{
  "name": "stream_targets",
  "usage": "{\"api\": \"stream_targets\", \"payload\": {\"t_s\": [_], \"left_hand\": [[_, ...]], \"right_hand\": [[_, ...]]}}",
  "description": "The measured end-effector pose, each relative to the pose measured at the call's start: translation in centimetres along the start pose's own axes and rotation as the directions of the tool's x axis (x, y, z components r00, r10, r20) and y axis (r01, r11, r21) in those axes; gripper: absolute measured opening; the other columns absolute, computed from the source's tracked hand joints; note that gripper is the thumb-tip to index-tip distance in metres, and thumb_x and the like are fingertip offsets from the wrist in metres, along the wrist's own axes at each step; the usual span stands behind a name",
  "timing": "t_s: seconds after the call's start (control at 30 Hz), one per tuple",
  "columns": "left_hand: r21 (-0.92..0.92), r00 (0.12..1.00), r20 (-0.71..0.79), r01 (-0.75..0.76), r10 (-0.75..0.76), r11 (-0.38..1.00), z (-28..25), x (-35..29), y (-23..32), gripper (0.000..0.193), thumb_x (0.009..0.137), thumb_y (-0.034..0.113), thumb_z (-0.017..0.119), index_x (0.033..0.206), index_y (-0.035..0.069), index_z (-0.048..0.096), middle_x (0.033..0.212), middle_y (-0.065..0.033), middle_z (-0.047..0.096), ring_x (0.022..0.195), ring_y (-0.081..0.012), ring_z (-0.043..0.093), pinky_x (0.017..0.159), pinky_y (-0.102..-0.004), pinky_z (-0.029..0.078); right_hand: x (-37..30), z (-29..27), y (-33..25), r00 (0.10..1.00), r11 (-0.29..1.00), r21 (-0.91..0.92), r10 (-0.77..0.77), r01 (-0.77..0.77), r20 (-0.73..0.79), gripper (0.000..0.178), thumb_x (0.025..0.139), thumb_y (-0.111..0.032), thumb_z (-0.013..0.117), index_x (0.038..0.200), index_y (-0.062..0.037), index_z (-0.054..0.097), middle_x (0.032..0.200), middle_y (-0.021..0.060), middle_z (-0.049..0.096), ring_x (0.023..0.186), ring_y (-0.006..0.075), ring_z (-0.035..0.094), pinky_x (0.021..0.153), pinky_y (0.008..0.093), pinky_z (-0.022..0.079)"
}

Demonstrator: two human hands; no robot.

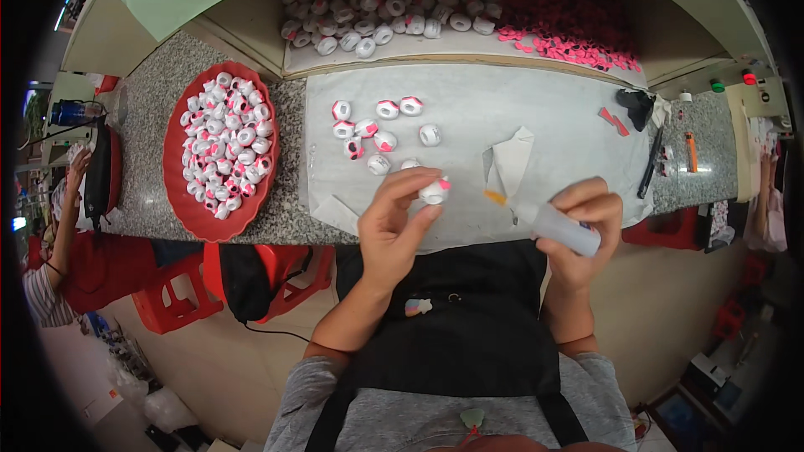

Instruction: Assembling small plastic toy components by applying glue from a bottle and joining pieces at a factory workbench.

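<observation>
Between thumb and fingers, my left hand [387, 230] pinches a small white figure with a pink patch [434, 193]. My right hand [610, 219] grips a translucent squeeze bottle [563, 229], tilted so that its narrow yellowish nozzle points left toward the figure, apart from it. Several similar white-and-pink pieces [366, 128] stand on the white paper sheet [536, 88] beyond my left hand. A folded white paper [511, 159] lies on the sheet, just past the bottle's nozzle.
A red scalloped tray [177, 169] heaped with white-and-pink pieces stands at left. The shelf behind holds many white pieces [364, 48] and a pile of pink bits [590, 54]. A black pen-like tool [649, 169] and an orange lighter [691, 152] lie at right. Another person sits far left.
</observation>
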State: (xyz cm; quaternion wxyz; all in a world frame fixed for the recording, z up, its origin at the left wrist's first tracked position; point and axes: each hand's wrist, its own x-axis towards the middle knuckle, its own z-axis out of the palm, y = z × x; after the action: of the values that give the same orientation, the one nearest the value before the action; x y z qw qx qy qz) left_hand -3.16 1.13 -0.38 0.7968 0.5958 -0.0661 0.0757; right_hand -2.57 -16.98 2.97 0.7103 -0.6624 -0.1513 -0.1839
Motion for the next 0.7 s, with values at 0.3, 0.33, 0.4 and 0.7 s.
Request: {"api": "stream_targets", "payload": {"t_s": [0.3,0.33,0.4,0.7], "left_hand": [[-0.065,0.990,-0.140,-0.012,0.002,0.998,-1.5,0.5,0.6,0.031,0.068,-0.008,0.053,0.099,-0.004,0.046,0.101,-0.0137,0.047,0.094,-0.0188,0.047,0.082,-0.0281,0.036],[-0.071,0.991,-0.134,0.003,-0.012,0.998,-1.4,0.4,0.6,0.032,0.068,-0.008,0.053,0.099,-0.004,0.046,0.101,-0.0136,0.047,0.094,-0.0187,0.047,0.082,-0.0281,0.036],[-0.070,0.991,-0.133,0.012,-0.021,0.997,-1.3,0.4,0.6,0.032,0.068,-0.008,0.053,0.099,-0.003,0.046,0.101,-0.0136,0.047,0.094,-0.0186,0.047,0.082,-0.0281,0.036],[-0.147,0.988,-0.137,0.054,-0.075,0.988,-1.9,0.6,0.6,0.033,0.068,-0.009,0.052,0.100,-0.003,0.046,0.101,-0.0122,0.048,0.095,-0.0169,0.047,0.082,-0.0271,0.036]], "right_hand": [[9.8,-2.8,7.2,0.931,0.914,-0.267,0.345,-0.306,0.116,0.024,0.067,0.000,0.056,0.087,-0.0021,0.044,0.077,0.0069,0.048,0.067,0.0169,0.051,0.056,0.0262,0.043],[11.0,-2.3,7.8,0.972,0.831,-0.546,0.202,-0.105,0.121,0.024,0.066,-0.003,0.059,0.086,-0.0012,0.045,0.076,0.0081,0.049,0.066,0.0199,0.051,0.057,0.0283,0.043],[12.3,-1.7,8.6,0.983,0.641,-0.761,0.055,0.098,0.173,0.024,0.066,-0.007,0.061,0.084,-0.0004,0.047,0.076,0.0092,0.051,0.066,0.0229,0.052,0.057,0.0305,0.042],[12.0,-2.4,9.9,0.924,0.494,-0.815,0.059,0.302,0.378,0.024,0.058,0.003,0.060,0.081,-0.0013,0.054,0.076,0.0112,0.051,0.072,0.0284,0.052,0.062,0.0334,0.041]]}}
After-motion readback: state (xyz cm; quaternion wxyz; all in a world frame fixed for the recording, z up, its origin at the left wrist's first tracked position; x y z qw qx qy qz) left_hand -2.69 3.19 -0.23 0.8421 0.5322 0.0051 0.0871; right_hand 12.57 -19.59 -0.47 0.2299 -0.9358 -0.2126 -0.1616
